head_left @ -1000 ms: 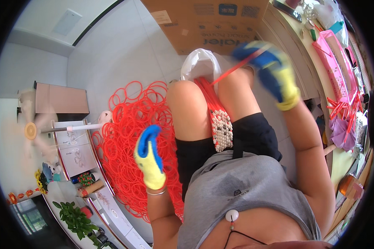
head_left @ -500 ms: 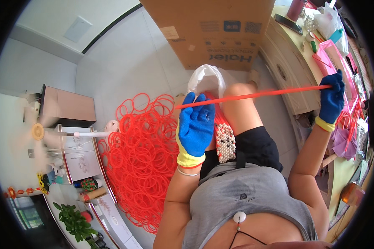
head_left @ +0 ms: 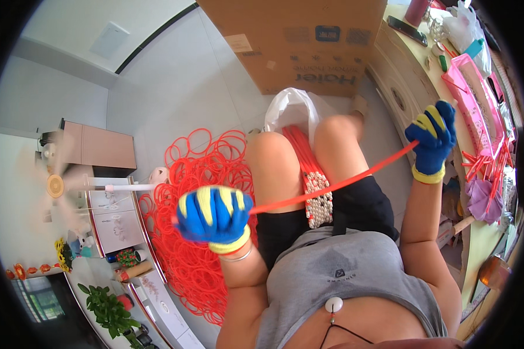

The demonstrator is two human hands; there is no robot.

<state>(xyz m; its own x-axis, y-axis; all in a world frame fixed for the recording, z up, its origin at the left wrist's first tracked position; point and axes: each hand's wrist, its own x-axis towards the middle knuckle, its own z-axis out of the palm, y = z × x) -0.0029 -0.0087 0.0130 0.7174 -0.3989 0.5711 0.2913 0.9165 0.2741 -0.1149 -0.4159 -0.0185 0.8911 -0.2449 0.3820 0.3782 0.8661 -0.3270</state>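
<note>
One slim red tube (head_left: pixel 337 185) stretches across above my lap, sagging slightly and rising to the right. Its left end disappears into my left hand (head_left: pixel 212 214), a blue-and-yellow gloved fist above the heap of red rings (head_left: pixel 198 285). My right hand (head_left: pixel 432 139), gloved the same way, is closed around the other end near the cabinet at the right. Between my thighs lies a bundle of red tubes (head_left: pixel 297 145); its pale, knobbly end (head_left: pixel 318 200) faces me. The far part of the bundle goes into a white plastic bag (head_left: pixel 288 104).
Ahead stands a large cardboard box (head_left: pixel 297 52). On the right, a cabinet top carries a pink tray (head_left: pixel 477 104), a phone (head_left: pixel 407 30) and more red strips (head_left: pixel 477 166). A fan (head_left: pixel 55 185) and a potted plant (head_left: pixel 108 308) are at the left.
My left hand has gone from open to a fist, moving left and toward me. My right hand has moved left and slightly nearer. The red tube now slants and bends more.
</note>
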